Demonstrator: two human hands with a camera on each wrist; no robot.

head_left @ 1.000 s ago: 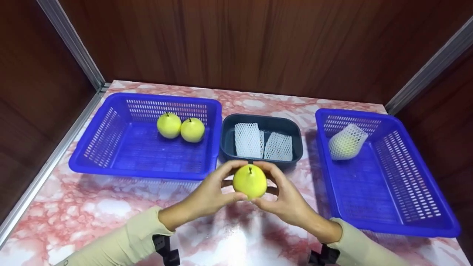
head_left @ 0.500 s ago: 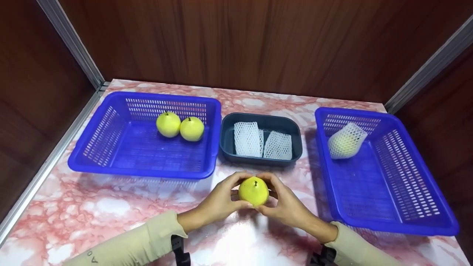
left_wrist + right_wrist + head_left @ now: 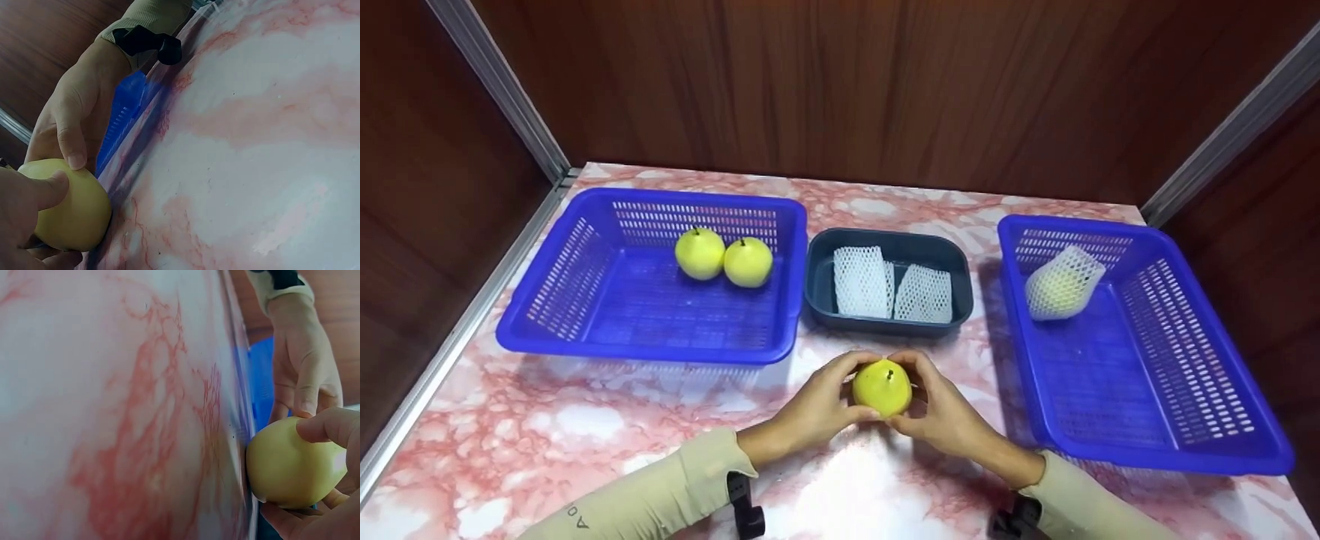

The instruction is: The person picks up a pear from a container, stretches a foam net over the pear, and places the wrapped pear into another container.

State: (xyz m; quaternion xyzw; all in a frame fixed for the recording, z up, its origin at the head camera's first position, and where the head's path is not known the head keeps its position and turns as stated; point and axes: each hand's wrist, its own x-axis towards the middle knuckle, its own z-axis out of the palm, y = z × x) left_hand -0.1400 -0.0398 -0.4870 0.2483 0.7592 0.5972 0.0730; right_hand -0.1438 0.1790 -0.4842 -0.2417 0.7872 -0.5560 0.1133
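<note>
Pear (image 3: pixel 883 390): is held in front of the dark box (image 3: pixel 889 327); contact with the table (image 3: pixel 577 420) cannot be told.
Grip: left hand (image 3: pixel 821 401) and right hand (image 3: pixel 952 412) are curled to the pear's width, thumbs on its near side.
Handling: judged firm, fairly light, smooth enough to slip, easily bruised.
Hold: best taken gently round the widest part, stem (image 3: pixel 890 374) spared.

I saw glare bleach the table (image 3: pixel 847 484) at six o'clock, while the wood wall (image 3: pixel 840 90) at twelve was dim. Soft shadow lay beneath the blue basket (image 3: pixel 637 350) at ten. Both wrist views looked greyer and softer.
</note>
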